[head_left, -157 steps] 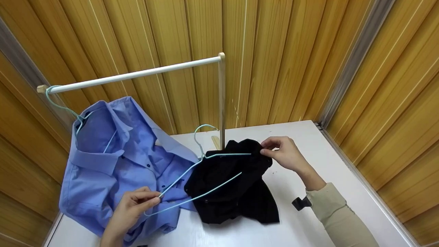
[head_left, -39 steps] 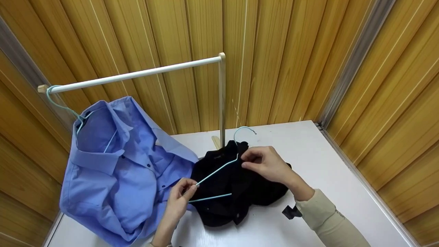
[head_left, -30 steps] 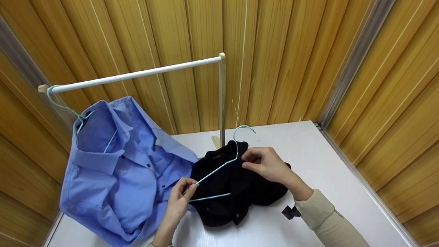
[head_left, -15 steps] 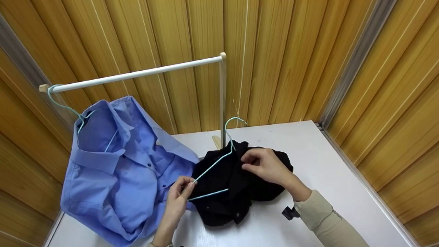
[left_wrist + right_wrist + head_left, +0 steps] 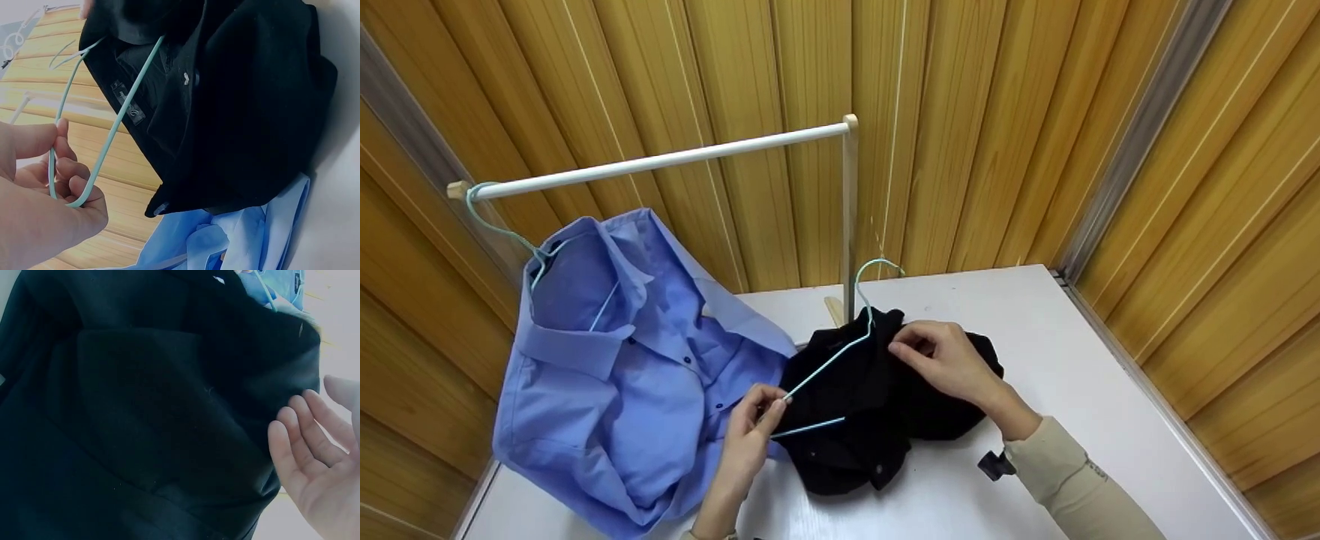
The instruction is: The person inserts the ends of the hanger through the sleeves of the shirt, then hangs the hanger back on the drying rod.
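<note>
A black button-up shirt (image 5: 844, 461) lies bunched on the white table, its neck opening toward my left hand. My left hand (image 5: 748, 429) pinches one side of a light-green wire hanger (image 5: 857, 285). The hanger's far end is hidden inside the shirt, and its hook sticks up past the collar. In the left wrist view, my fingers curl round the bent corner of the hanger (image 5: 120, 115), and a label (image 5: 128, 103) shows inside the neck. My right hand (image 5: 949, 360) pinches the black shirt near its collar, thumb against fingertips at the cloth's edge (image 5: 306, 377).
At left a blue shirt (image 5: 645, 420) hangs on another wire hanger (image 5: 495, 232) from a white rail (image 5: 660, 162). The rack's upright post (image 5: 850, 225) stands behind the black shirt. Wood-panelled walls (image 5: 975, 150) enclose the white table (image 5: 1087, 360).
Since the earliest frame, the hanger has slid right, deeper into the black shirt, with my left hand. My right hand has shifted to near the collar. Lately the hook has tipped slightly left.
</note>
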A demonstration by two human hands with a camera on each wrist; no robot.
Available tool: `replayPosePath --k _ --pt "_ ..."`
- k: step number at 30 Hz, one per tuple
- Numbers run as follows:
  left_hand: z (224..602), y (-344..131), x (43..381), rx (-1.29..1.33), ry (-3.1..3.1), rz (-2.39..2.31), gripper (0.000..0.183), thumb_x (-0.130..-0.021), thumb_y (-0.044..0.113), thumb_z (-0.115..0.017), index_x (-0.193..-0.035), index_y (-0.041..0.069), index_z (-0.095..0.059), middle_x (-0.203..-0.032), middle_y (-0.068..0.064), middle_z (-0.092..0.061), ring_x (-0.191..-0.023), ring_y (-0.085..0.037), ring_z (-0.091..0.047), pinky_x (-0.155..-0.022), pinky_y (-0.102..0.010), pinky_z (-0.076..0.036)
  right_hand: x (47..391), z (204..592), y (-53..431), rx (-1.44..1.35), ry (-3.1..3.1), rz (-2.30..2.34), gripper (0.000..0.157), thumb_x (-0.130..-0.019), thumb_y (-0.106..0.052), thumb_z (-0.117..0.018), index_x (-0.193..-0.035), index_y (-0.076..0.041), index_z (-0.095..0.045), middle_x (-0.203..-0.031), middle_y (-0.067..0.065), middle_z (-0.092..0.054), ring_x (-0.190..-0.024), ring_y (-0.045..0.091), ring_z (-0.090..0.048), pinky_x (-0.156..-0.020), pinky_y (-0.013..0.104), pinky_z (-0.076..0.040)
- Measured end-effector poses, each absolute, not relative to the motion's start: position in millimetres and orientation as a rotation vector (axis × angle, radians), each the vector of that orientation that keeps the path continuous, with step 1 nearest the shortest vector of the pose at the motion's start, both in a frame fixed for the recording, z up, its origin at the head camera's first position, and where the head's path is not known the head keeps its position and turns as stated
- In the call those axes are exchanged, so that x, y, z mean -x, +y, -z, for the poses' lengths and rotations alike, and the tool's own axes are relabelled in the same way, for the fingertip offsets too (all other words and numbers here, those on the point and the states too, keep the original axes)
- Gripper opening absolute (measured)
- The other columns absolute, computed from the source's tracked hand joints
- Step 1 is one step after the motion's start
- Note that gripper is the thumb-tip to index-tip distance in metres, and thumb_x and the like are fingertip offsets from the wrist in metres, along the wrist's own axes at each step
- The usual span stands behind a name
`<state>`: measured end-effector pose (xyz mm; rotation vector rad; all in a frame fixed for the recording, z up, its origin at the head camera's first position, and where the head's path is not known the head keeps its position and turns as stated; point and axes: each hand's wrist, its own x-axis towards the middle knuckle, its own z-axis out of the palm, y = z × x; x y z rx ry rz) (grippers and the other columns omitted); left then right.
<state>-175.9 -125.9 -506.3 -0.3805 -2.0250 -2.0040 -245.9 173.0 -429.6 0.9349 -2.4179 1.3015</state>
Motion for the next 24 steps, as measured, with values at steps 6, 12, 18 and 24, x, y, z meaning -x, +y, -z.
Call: replayPosePath --k 6,12,18,24 --pt "505.7 -126.8 174.8 0.393 -2.037 2.001 0.008 -0.095 0.003 -0.059 -0.095 -0.004 -0.063 -0.089 -0.018 -0.056 -0.080 -0.017 -0.050 -0.070 -0.023 -0.042 252.3 431.8 176.9 -0.856 -2.321 -1.287 0.004 -0.086 -0.007 -0.072 -0.085 -0.010 -0.069 -0.079 -0.003 -0.066 -0.066 0.014 -0.060 -0.059 0.027 -0.050" --pt "507.8 -128.2 175.2 0.433 -2.040 1.971 0.007 -0.094 0.001 -0.058 -0.095 -0.003 -0.064 -0.087 -0.017 -0.055 -0.079 -0.016 -0.049 -0.070 -0.023 -0.041 260.2 436.7 183.4 -0.850 -2.297 -1.203 0.008 -0.086 -0.011 -0.073 -0.092 -0.014 -0.067 -0.086 -0.009 -0.062 -0.074 0.011 -0.058 -0.062 0.028 -0.049" --pt "507.1 -127.8 175.2 0.443 -2.026 1.972 0.007 -0.094 0.003 -0.060 -0.093 -0.003 -0.064 -0.086 -0.019 -0.055 -0.079 -0.017 -0.050 -0.069 -0.022 -0.042 261.8 437.8 186.7 -0.843 -2.312 -1.112 0.013 -0.086 -0.013 -0.073 -0.098 -0.012 -0.068 -0.095 -0.007 -0.061 -0.085 0.012 -0.055 -0.074 0.031 -0.046" --pt "506.3 -127.7 176.1 0.439 -2.029 1.983 0.007 -0.093 0.001 -0.059 -0.093 -0.004 -0.064 -0.087 -0.019 -0.055 -0.080 -0.016 -0.050 -0.070 -0.022 -0.042 262.0 436.7 188.2 -0.849 -2.341 -1.095 0.013 -0.086 -0.013 -0.073 -0.098 -0.010 -0.070 -0.099 -0.003 -0.064 -0.096 0.011 -0.058 -0.084 0.032 -0.046"
